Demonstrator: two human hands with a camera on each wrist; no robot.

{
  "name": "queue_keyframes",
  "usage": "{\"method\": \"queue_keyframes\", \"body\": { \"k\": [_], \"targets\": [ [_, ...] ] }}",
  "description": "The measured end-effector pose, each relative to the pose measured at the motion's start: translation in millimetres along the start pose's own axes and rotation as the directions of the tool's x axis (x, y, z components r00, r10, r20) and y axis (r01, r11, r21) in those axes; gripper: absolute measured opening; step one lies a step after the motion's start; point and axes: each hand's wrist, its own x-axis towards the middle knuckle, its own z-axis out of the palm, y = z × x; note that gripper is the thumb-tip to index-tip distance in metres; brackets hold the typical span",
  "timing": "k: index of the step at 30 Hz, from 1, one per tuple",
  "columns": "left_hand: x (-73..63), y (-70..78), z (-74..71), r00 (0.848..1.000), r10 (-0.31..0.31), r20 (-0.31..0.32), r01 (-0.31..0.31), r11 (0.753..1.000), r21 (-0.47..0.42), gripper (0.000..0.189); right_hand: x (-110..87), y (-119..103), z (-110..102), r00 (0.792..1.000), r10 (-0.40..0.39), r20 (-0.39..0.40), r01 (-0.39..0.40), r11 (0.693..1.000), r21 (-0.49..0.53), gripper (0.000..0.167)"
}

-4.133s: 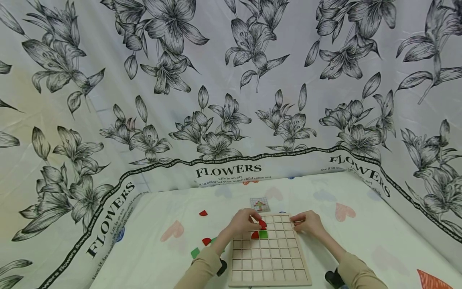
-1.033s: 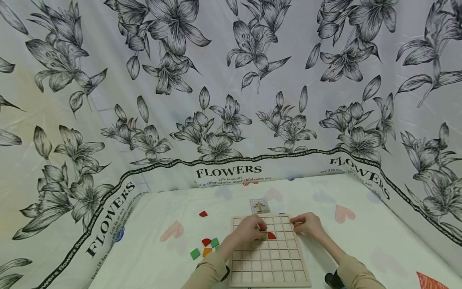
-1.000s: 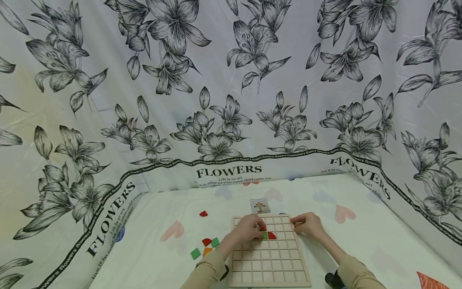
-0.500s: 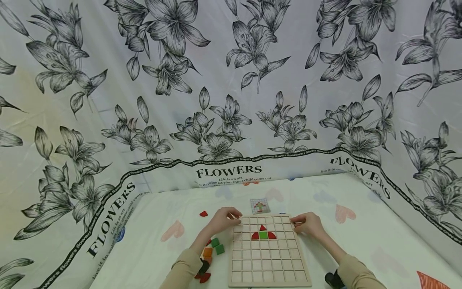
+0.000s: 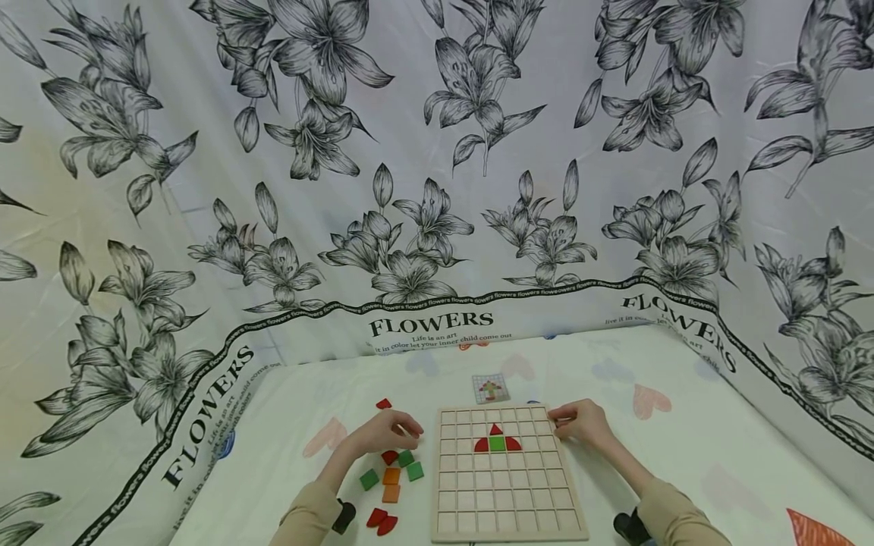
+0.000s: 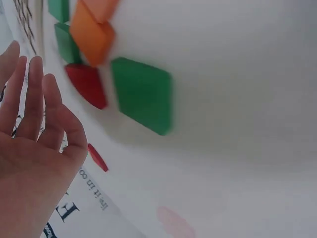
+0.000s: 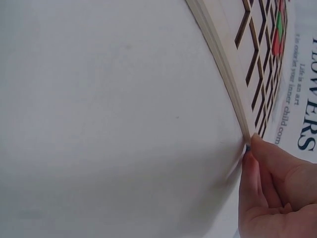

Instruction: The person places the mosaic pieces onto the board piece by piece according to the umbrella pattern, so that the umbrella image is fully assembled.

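A wooden grid board (image 5: 508, 523) lies flat on the cloth-covered table. Near its far right corner, my right hand (image 5: 583, 423) pinches the edge between thumb and fingers, as the right wrist view also shows. Within the grid sit a green square tile (image 5: 497, 444), a red rounded piece (image 5: 481, 445) to its left, another red rounded piece (image 5: 513, 444) to its right and a red pointed piece (image 5: 495, 429) above. Left of the board, my left hand (image 5: 388, 431) hovers with relaxed fingers and nothing in it, beside a loose red piece (image 6: 88, 84) and a green tile (image 6: 142, 94).
Loose pieces lie left of the board: several green tiles (image 5: 369, 479), two orange tiles (image 5: 391, 476) and two red pieces (image 5: 387, 525) nearer me. Farther off is a lone red piece (image 5: 384, 403). A small pattern card (image 5: 490, 388) lies beyond the board, before a flower-printed curtain (image 5: 437, 250).
My left hand let go of a red piece on the board and drew back left to the loose pieces. A right-hand red piece was also added beside the green tile. My right hand stayed put.
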Motion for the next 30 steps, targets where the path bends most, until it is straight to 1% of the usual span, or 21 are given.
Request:
{"method": "queue_keyframes", "body": {
  "k": [5, 6, 10, 15, 17, 19, 22, 26, 30],
  "targets": [
    [-10.6, -6.4, -0.7, 1.000, -0.012, 0.017, 0.012, 1.000, -0.027, 0.021, 0.9, 0.3, 0.2, 1.000, 0.011, -0.010, -0.011, 1.000, 0.004, 0.031],
    [-12.0, -7.2, -0.6, 1.000, -0.021, 0.017, 0.022, 0.999, -0.035, 0.020, 0.9, 0.4, 0.2, 1.000, 0.005, -0.009, -0.005, 1.000, 0.002, 0.031],
    [-14.3, -12.4, 0.4, 0.999, -0.053, 0.014, 0.053, 0.997, -0.047, 0.020, 1.0, -0.3, 0.3, 1.000, 0.023, -0.014, -0.023, 1.000, 0.007, 0.029],
    [-14.3, -18.8, -0.3, 0.999, -0.040, 0.013, 0.041, 0.998, -0.054, 0.023, 2.1, 0.0, 0.7, 1.000, 0.025, -0.020, -0.025, 1.000, 0.001, 0.028],
    [-14.3, -20.4, -0.5, 0.999, -0.037, 0.021, 0.038, 0.998, -0.056, 0.026, 2.3, 0.7, 0.7, 1.000, 0.016, -0.019, -0.016, 1.000, -0.008, 0.027],
    [-14.3, -21.7, -0.6, 0.999, -0.030, 0.032, 0.031, 0.998, -0.051, 0.030, 2.4, 1.1, 1.1, 0.999, 0.027, -0.024, -0.027, 1.000, -0.004, 0.027],
    [-14.5, -22.1, -0.7, 0.998, -0.025, 0.051, 0.027, 0.999, -0.038, 0.033, 2.7, 1.8, 0.8, 1.000, 0.012, -0.016, -0.013, 1.000, -0.016, 0.028],
    [-14.0, -19.7, 0.7, 0.997, -0.028, 0.065, 0.029, 0.999, -0.017, 0.031, 2.5, 1.5, 0.7, 1.000, 0.014, -0.015, -0.014, 1.000, -0.015, 0.028],
    [-13.7, -14.9, 3.4, 0.998, -0.033, 0.054, 0.032, 0.999, 0.020, 0.027, 2.4, 1.2, 1.8, 0.999, 0.038, -0.023, -0.038, 0.999, -0.009, 0.028]
  ]
}}
